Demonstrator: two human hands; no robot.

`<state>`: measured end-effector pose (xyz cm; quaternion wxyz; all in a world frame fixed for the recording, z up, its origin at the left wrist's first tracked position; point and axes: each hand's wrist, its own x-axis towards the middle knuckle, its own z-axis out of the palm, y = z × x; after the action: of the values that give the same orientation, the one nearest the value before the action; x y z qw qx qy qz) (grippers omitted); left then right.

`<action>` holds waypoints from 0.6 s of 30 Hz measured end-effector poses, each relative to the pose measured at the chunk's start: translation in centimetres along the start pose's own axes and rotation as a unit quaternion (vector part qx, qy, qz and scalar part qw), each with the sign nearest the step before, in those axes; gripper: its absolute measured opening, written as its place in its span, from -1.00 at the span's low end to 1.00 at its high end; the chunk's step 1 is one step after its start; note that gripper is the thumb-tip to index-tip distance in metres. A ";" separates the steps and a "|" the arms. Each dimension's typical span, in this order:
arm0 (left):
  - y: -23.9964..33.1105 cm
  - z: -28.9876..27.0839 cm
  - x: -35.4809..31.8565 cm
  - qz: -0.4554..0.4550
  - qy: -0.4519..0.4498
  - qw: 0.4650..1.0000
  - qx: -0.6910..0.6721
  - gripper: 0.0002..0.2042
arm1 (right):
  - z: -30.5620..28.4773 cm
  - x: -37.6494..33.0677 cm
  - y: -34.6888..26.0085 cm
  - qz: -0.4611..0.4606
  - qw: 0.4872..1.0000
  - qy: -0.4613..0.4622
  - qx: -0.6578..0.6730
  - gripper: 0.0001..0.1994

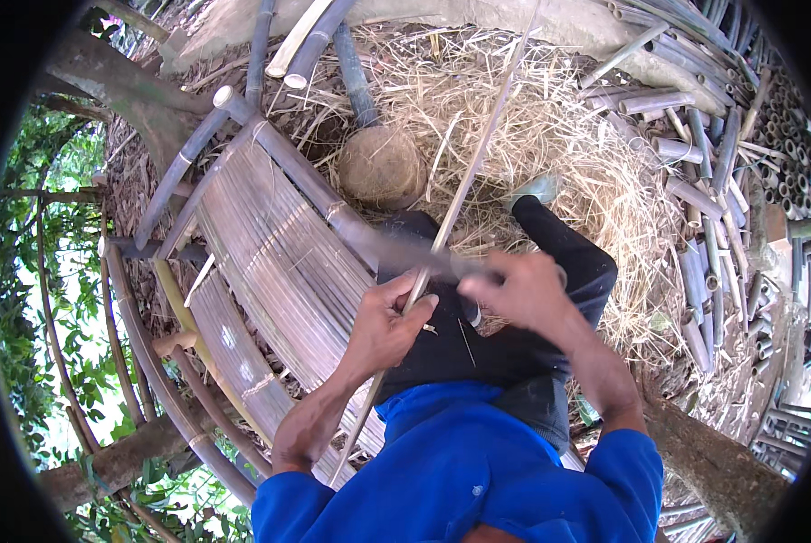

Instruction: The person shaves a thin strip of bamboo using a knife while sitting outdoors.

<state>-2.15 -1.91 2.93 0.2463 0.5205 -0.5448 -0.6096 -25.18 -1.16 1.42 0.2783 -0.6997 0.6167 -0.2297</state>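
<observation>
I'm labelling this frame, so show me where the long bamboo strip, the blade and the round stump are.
bamboo strip (478, 149), head view, bare middle of its upper length.
blade (396, 251), head view, blurred flat of it.
round stump (380, 166), head view, its top face.

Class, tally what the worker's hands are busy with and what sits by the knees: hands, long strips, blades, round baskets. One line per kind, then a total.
Hands: 2, left hand and right hand
Bamboo strip: 1
Blade: 1, blurred
Round basket: 1
Total: 5

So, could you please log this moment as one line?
left hand: grips bamboo strip | right hand: holds blurred blade against strip | seat: bamboo bench
</observation>
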 end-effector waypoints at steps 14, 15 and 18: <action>-1.0 -1.5 -2.1 0.038 -0.017 0.999 0.018 -0.70 | -1.2 1.6 4.5 -0.049 0.989 -0.005 -0.137 -0.31; -1.0 -1.6 -2.9 0.013 -0.020 1.000 0.021 -0.70 | -1.9 2.4 5.5 -0.033 0.991 0.015 -0.130 -0.32; -0.6 -2.3 -5.2 -0.019 -0.021 0.998 0.059 -0.69 | -4.2 6.0 9.7 0.132 0.986 0.086 -0.062 -0.22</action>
<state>1.85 1.85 4.64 0.1918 0.5312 -0.5751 -0.5919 -34.26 -8.38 -2.16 0.2079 -0.6057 0.7383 -0.2118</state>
